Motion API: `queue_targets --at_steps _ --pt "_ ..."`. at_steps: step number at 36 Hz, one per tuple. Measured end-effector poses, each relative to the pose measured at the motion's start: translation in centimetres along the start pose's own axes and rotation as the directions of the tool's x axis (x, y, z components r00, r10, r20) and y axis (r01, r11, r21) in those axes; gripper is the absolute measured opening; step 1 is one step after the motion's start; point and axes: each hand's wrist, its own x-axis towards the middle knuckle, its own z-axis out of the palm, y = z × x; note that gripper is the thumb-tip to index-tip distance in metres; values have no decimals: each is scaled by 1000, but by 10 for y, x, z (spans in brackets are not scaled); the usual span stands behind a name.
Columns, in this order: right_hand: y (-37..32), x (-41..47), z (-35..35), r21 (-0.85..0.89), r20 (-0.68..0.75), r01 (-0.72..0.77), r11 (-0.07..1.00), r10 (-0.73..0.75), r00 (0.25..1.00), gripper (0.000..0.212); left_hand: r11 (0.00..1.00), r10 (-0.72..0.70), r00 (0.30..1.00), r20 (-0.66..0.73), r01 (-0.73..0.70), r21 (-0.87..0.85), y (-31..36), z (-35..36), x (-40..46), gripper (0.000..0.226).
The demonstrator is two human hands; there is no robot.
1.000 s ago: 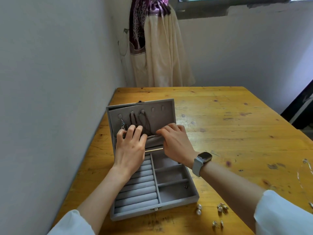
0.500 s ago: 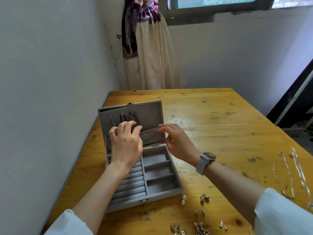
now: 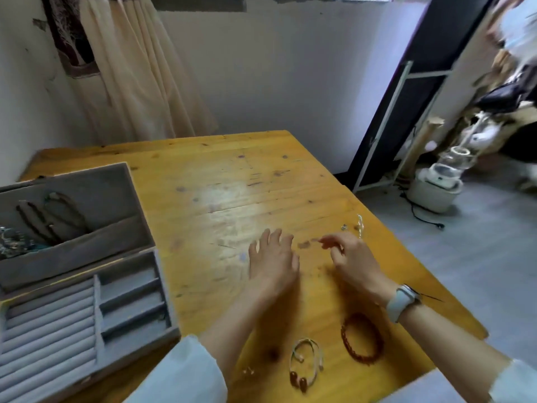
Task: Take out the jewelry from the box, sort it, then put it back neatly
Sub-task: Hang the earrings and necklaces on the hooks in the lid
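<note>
The grey jewelry box (image 3: 136,286) stands open at the left of the wooden table (image 3: 232,184). Dark cord necklaces (image 3: 52,216) hang in its lid, and the pocket holds a silvery teal piece (image 3: 11,242). My left hand (image 3: 273,260) hovers over mid-table, fingers spread, holding nothing. My right hand (image 3: 351,257) is beside it, thumb and forefinger drawn together. A thin clear chain (image 3: 359,225) lies just beyond it; blur hides any contact. Near me lie a red-brown bead bracelet (image 3: 361,338), a pale bangle with amber beads (image 3: 305,359) and small earrings (image 3: 248,370).
A tiny silver piece (image 3: 344,227) lies by the chain near the table's right edge. Beyond that edge the floor holds a white appliance (image 3: 436,184) with a cord, and a framed dark panel (image 3: 406,112) leans on the wall. A curtain (image 3: 130,82) hangs at the back left.
Both hands have left the box lid and moved right, over the middle of the table. The view has swung right, so the box now sits at the left.
</note>
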Motion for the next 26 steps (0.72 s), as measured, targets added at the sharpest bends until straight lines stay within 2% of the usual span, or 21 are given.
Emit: queue_targets --at_steps 3,6,10,16,21,24,26 --pt "31 1 -15 -59 -28 -85 995 83 996 27 999 -38 998 53 37 33 16 23 12 52" --pt "57 9 -23 -104 -93 -152 983 143 985 25 990 -86 996 12 84 112 22 38 16 54" --pt "79 36 -28 -95 -173 -271 958 252 952 25 989 -80 996 -28 83 121 19 44 17 53" --pt "93 78 -25 -110 -142 -476 873 460 877 26 988 -82 994 -77 92 124 20 48 18 53" --pt "90 88 -13 -207 -178 -497 843 467 866 19 987 -89 993 -83 99 123 19 48 18 53" --pt "86 87 -12 -325 -139 -459 827 438 888 22 987 -92 992 -86 102 124 20 49 19 54" --pt "85 85 -15 -321 -119 -442 837 428 896 24 986 -90 992 -92 102 129 19 50 19 54"
